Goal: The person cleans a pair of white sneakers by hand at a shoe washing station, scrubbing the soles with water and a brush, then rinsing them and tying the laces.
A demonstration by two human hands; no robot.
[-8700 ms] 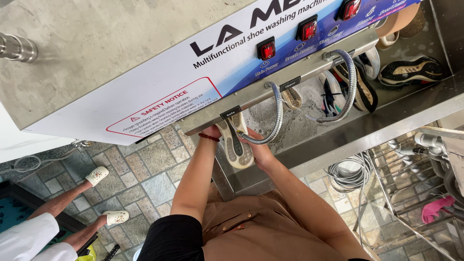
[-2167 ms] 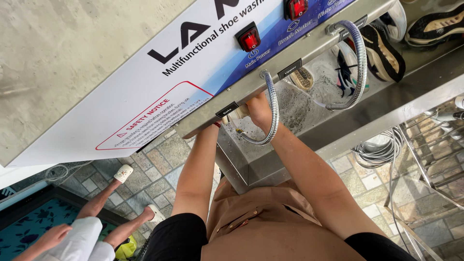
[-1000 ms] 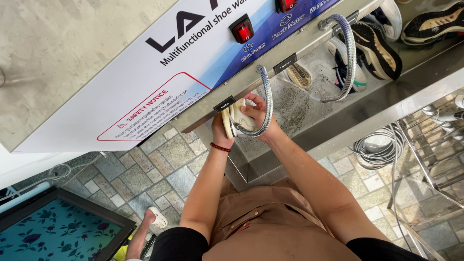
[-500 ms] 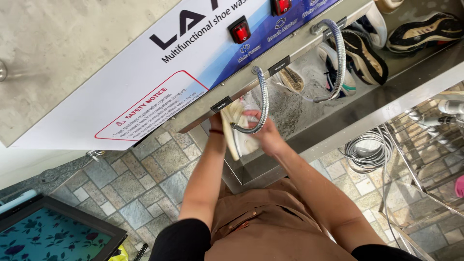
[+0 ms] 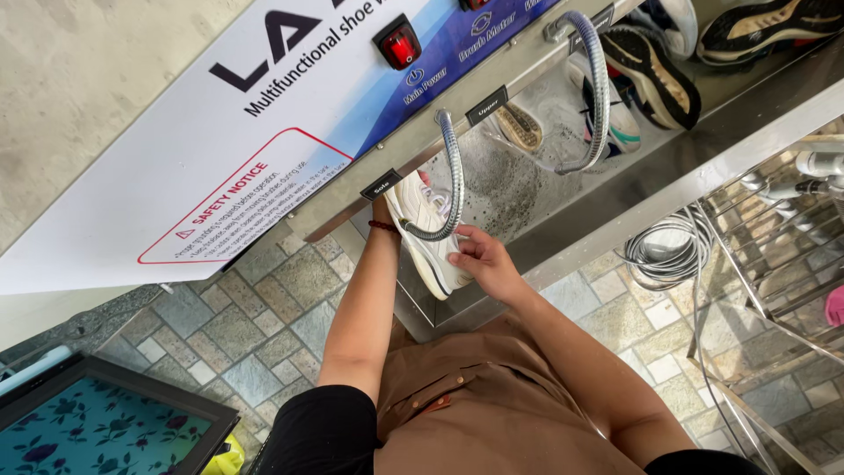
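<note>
Both hands now grip the white sneaker (image 5: 429, 233), left hand (image 5: 383, 214) at nine o'clock, right hand (image 5: 479, 261) newly clasped at four, steadying it beneath the hose (image 5: 450, 189)

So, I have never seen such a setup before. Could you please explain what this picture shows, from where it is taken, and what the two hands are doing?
The picture comes from a camera worn on the person's head, looking down past a brown shirt at both arms.

In front stands a shoe washing machine: a white and blue front panel with a red switch, above a long steel trough.

The left hand, a dark red band at its wrist, is mostly hidden behind a white sneaker and seems to hold it from behind. The right hand touches the sneaker's side. A bent, flexible metal hose curls in front of the shoe.

Further along the trough lie more sneakers, one with a black and tan sole. At the right are a grey coiled cable and a wire rack, on a stone-tiled floor.
</note>
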